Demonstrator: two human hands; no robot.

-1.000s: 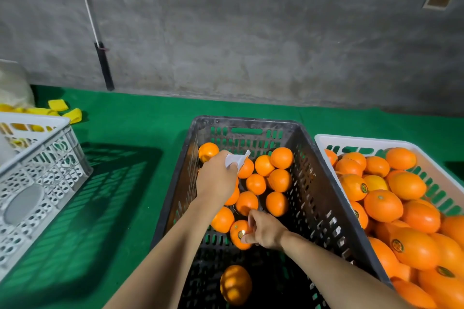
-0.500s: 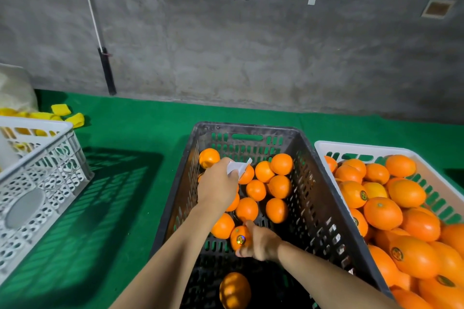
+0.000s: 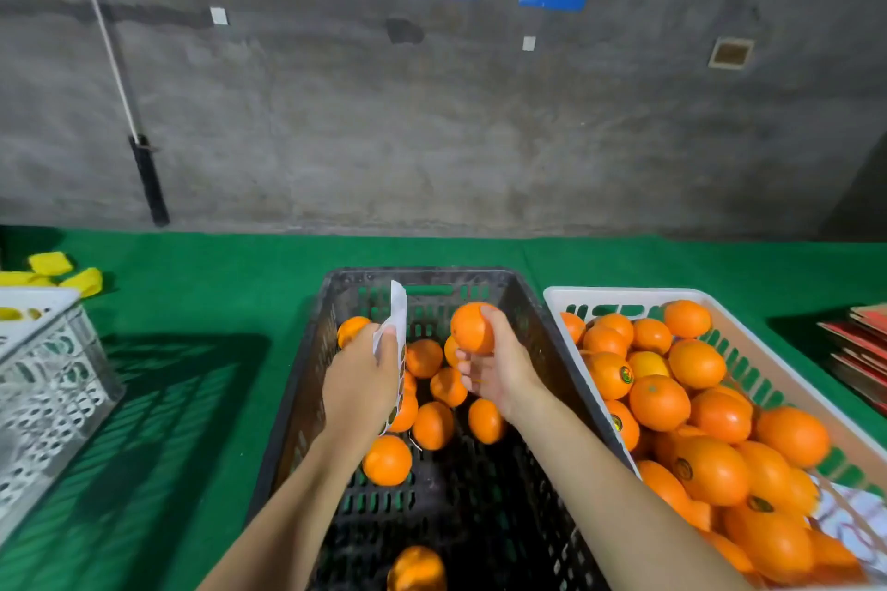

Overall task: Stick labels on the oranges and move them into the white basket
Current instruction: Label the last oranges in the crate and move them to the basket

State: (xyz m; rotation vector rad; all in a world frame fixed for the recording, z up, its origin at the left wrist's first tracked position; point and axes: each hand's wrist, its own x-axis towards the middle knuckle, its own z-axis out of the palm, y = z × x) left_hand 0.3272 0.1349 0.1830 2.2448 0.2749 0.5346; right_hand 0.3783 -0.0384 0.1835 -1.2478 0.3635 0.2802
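My right hand (image 3: pixel 499 370) grips an orange (image 3: pixel 470 326) and holds it above the black crate (image 3: pixel 297 398). My left hand (image 3: pixel 360 384) holds a white label sheet (image 3: pixel 397 317) upright over the crate's left side. Several unlabelled oranges (image 3: pixel 432 422) lie on the crate floor, one more (image 3: pixel 416 569) near its front. To the right stands the white basket (image 3: pixel 624 295), piled with labelled oranges (image 3: pixel 710 470).
A second white crate (image 3: pixel 48 389) stands at the left on the green cloth (image 3: pixel 201 302). Yellow pieces (image 3: pixel 62 274) lie behind it. Flat cardboard (image 3: pixel 859 350) is stacked at the far right. A concrete wall with posters rises behind.
My right hand has lifted the orange from the crate floor up to crate-rim height. My left hand has turned the label sheet more upright. The view has tilted upward.
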